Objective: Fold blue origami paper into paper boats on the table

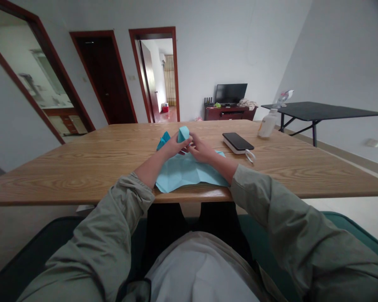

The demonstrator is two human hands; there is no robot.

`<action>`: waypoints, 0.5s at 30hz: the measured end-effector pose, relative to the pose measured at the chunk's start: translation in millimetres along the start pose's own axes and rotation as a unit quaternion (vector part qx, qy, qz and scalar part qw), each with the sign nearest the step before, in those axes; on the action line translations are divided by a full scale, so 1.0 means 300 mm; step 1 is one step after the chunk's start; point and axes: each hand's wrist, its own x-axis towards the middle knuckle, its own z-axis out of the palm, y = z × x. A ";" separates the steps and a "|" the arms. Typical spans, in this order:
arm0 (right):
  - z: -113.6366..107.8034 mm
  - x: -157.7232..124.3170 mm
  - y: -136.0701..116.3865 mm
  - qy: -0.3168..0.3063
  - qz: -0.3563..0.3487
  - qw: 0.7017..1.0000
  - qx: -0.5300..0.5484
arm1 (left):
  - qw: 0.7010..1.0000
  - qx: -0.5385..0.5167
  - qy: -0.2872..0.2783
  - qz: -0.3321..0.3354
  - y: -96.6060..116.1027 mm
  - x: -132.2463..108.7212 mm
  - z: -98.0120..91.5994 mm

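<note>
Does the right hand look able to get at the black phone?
Probably yes: the right hand is close to the black phone, with only a corner of the blue folded paper between them.
</note>
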 end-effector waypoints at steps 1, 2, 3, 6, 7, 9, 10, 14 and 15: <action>-0.002 0.000 -0.002 0.008 0.005 1.000 0.002 | 1.000 0.004 -0.006 0.001 0.000 -0.002 0.001; -0.004 0.000 -0.005 0.018 0.009 1.000 -0.001 | 1.000 0.006 -0.005 0.001 0.002 -0.004 0.002; -0.005 -0.001 -0.007 0.028 0.012 1.000 -0.006 | 1.000 0.009 0.006 0.002 0.005 -0.007 0.005; -0.008 -0.003 -0.013 0.043 0.025 0.999 0.002 | 0.998 0.017 0.053 0.008 0.012 -0.014 0.014; -0.009 -0.004 -0.015 0.046 0.032 0.998 0.013 | 0.998 0.022 0.061 0.011 0.014 -0.016 0.016; -0.008 -0.006 -0.017 0.056 0.046 0.997 0.033 | 0.997 0.035 0.059 0.019 0.013 -0.016 0.018; -0.008 -0.007 -0.018 0.065 0.050 0.996 0.035 | 0.997 0.042 0.056 0.024 0.012 -0.016 0.018; -0.004 -0.007 -0.025 0.095 0.049 0.994 -0.007 | 0.995 0.058 0.061 0.046 0.013 -0.019 0.017; -0.002 -0.006 -0.027 0.097 0.050 0.994 -0.022 | 0.995 0.063 0.066 0.050 0.017 -0.022 0.017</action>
